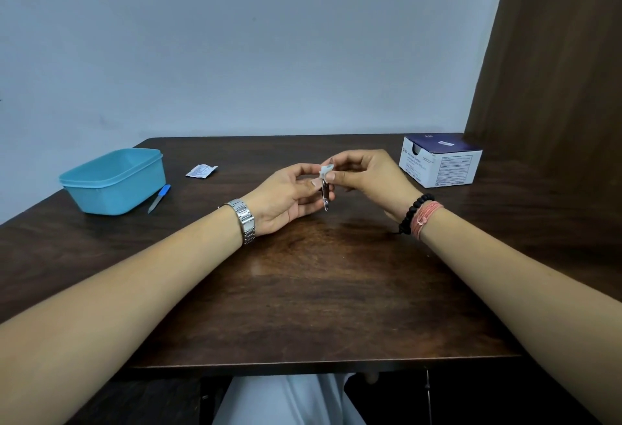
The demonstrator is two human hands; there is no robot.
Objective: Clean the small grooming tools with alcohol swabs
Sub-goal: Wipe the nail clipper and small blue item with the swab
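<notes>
Nearest you, both forearms reach in over the near edge of the dark wood surface, elbows low so your wrists can hover steady w/ the work held up mid-surface, clear of the wood.

The teal tub sits far left w/ its lid on, prob. where the tools live; can't see inside. Far right, the swab box stands within reach of your right arm, handy for pulling a fresh one.

Your left hand has fingers curled round the lower part of a small metal tool, looks like a nail clipper, held roughly upright so the top end is exposed. Your right hand pinches a folded alcohol swab over that top end, thumb & fingertips squeezing it on; I'd judge you're mid-wipe on that tip.

The blue-handled nail file lies just beside the tub, apart from the work; done or waiting, can't tell. A torn swab wrapper lies behind it, out of the way.
</notes>
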